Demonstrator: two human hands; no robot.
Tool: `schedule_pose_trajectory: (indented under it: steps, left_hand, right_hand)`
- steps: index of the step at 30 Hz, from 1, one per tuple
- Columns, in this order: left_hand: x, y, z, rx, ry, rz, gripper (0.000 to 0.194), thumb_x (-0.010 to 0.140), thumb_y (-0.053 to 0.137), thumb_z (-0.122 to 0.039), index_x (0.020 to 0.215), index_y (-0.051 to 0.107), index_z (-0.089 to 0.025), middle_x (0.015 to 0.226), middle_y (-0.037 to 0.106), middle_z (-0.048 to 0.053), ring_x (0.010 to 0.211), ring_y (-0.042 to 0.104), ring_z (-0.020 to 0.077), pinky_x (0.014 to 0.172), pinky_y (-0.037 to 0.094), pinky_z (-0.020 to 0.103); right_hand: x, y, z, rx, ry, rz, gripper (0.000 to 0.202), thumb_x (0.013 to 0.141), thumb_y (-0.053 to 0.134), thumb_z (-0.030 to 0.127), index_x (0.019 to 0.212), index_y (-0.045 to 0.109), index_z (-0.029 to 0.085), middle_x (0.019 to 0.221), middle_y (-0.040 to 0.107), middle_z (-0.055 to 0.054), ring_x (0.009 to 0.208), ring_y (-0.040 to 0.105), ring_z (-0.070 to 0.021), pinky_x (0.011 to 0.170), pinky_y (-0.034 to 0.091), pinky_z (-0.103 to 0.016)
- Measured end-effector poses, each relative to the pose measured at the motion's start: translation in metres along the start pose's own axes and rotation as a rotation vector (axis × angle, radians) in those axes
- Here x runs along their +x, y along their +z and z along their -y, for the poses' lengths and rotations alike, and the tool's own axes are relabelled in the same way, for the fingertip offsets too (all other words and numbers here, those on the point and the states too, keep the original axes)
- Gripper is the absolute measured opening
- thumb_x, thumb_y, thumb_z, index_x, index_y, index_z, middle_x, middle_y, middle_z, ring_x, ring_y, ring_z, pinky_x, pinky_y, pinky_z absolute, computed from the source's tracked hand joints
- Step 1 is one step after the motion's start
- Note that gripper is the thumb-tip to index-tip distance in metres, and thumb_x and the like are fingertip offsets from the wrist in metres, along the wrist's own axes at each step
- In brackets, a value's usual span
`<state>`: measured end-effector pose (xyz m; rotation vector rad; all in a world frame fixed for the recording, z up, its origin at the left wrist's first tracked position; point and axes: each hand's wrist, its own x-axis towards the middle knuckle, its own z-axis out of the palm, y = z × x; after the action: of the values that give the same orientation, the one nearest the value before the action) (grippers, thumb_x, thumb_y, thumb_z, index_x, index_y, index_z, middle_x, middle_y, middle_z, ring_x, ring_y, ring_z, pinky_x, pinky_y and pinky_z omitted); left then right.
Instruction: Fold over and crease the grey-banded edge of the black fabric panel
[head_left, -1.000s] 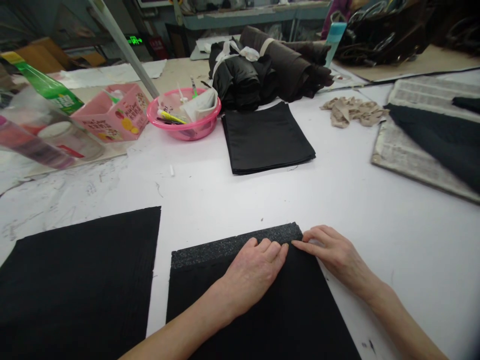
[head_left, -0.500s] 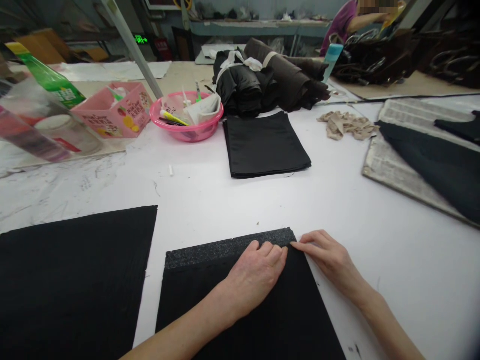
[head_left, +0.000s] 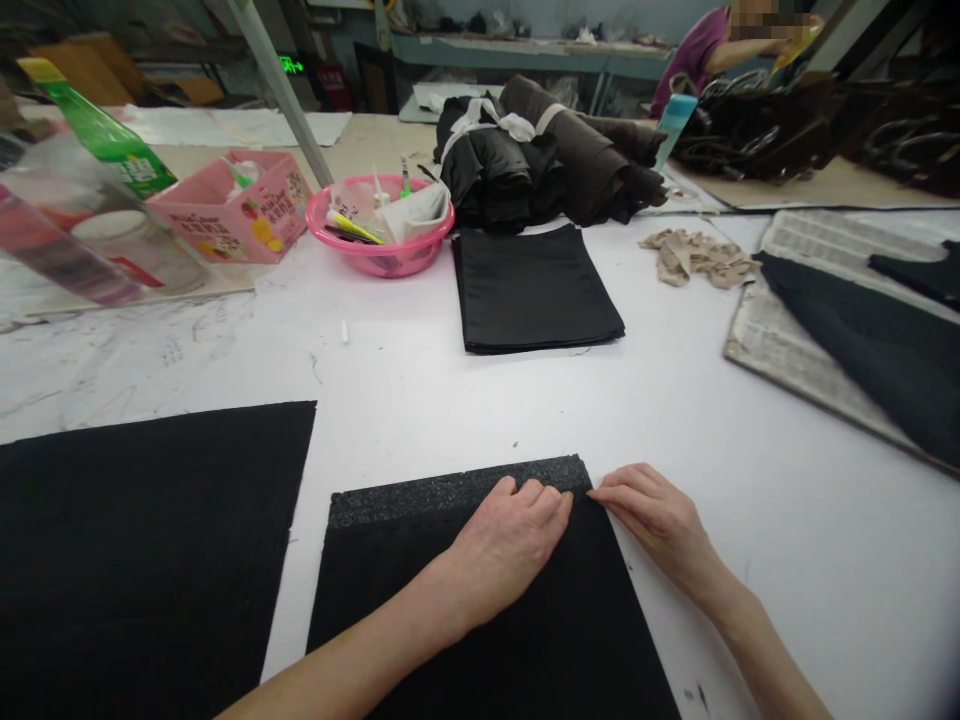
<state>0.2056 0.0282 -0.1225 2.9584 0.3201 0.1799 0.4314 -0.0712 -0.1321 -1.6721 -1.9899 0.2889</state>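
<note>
The black cloth [head_left: 547, 640] lay on the table [head_left: 420, 400], the curled left hand [head_left: 514, 540] resting by its speckled strip [head_left: 420, 499], gripping or merely pressing I could not tell, while the right hand [head_left: 656, 512] seemingly pinched its side edge, where an uneven tug might have skewed or puckered it.

- Black sheet [head_left: 562, 610]: matte, straight-edged, lying flat on the white tabletop [head_left: 420, 400]; near end out of view.
- Speckled strip [head_left: 420, 497]: dark grey, narrow, extending along the sheet's far edge; right end set slightly farther away than left. Folded margin or separate piece: not determinable.
</note>
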Motion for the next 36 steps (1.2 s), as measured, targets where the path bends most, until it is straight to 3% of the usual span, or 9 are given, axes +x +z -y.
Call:
schedule_pose_trajectory:
  steps: [15,23,36]
  left_hand:
    - [0.007,-0.003,-0.004,0.018,-0.017,0.055,0.04,0.098,0.038,-0.016,0.138,0.038,-0.013,0.102,0.052,0.006,0.088,0.048,0.0208,0.072,0.038,0.036]
    - [0.01,-0.005,-0.005,0.031,-0.007,0.083,0.036,0.099,0.034,-0.015,0.135,0.04,-0.012,0.103,0.052,0.007,0.09,0.048,0.0206,0.072,0.039,0.035]
    - [0.014,-0.008,-0.007,0.021,-0.006,0.082,0.036,0.098,0.038,-0.017,0.134,0.041,-0.013,0.102,0.052,0.007,0.09,0.048,0.0207,0.074,0.04,0.035]
  right_hand:
    - [-0.009,0.004,-0.01,-0.034,-0.056,0.011,0.026,0.095,0.052,0.013,0.113,0.064,0.026,0.101,0.062,-0.005,0.094,0.056,-0.0165,0.082,0.048,-0.033]
    - [-0.01,-0.003,-0.008,0.137,0.107,-0.035,0.02,0.096,0.053,0.021,0.11,0.066,0.027,0.104,0.061,-0.005,0.095,0.059,-0.0166,0.081,0.052,-0.03]
    - [-0.017,0.005,-0.006,-0.106,0.003,-0.037,0.025,0.095,0.051,0.014,0.113,0.064,0.026,0.101,0.062,-0.005,0.095,0.057,-0.0172,0.083,0.049,-0.033]
